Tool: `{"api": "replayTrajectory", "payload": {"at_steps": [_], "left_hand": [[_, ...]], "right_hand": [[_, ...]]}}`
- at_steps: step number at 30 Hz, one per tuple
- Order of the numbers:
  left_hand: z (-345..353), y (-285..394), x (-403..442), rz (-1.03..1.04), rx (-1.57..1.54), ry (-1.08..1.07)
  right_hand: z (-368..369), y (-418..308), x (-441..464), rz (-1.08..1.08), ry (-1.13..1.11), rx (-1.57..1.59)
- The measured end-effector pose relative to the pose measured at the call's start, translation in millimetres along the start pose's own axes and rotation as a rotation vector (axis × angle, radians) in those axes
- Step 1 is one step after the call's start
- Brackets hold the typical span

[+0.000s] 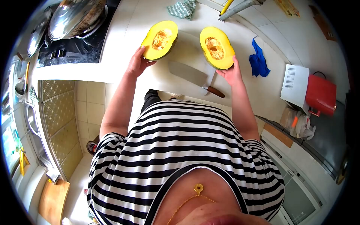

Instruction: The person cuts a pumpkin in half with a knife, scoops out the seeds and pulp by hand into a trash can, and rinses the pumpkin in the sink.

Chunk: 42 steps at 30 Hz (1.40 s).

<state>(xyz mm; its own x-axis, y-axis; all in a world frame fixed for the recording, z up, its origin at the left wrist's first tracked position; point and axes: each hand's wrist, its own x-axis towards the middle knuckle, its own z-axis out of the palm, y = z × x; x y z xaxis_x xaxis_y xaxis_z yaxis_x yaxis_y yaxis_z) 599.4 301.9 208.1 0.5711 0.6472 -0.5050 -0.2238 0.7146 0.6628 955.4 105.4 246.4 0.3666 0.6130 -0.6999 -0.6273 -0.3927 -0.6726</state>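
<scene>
My left hand (pixel 138 63) holds one half of a cut squash (pixel 152 48) by its lower left edge. In my right hand (pixel 231 72) is the other half (pixel 225 53), gripped at its lower right edge. Both halves show yellow flesh and a seedy orange middle, with the cut faces up. Between and below them, a cleaver (pixel 189 73) with a brown wooden handle lies on a pale cutting board (pixel 161 75) near the counter's front edge.
A stove (pixel 71 56) with a large lidded pot (pixel 73 18) is at the upper left. A patterned cloth (pixel 182 9) lies beyond the board, a blue cloth (pixel 258 60) right of my right hand. Further right are a white appliance (pixel 294 84) and a red one (pixel 321 93).
</scene>
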Motion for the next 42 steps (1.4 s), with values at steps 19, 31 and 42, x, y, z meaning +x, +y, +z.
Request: {"api": "replayTrajectory", "payload": {"at_steps": [19, 31, 42], "left_hand": [[4, -9, -14, 0.035, 0.066, -0.083], [6, 9, -12, -0.020, 0.206, -0.050], [8, 12, -8, -0.075, 0.256, -0.030]], "right_hand": [[14, -56, 79, -0.111, 0.158, -0.218], [13, -65, 81, -0.118, 0.109, -0.236], [28, -52, 58, -0.616, 0.348, -0.519]]}}
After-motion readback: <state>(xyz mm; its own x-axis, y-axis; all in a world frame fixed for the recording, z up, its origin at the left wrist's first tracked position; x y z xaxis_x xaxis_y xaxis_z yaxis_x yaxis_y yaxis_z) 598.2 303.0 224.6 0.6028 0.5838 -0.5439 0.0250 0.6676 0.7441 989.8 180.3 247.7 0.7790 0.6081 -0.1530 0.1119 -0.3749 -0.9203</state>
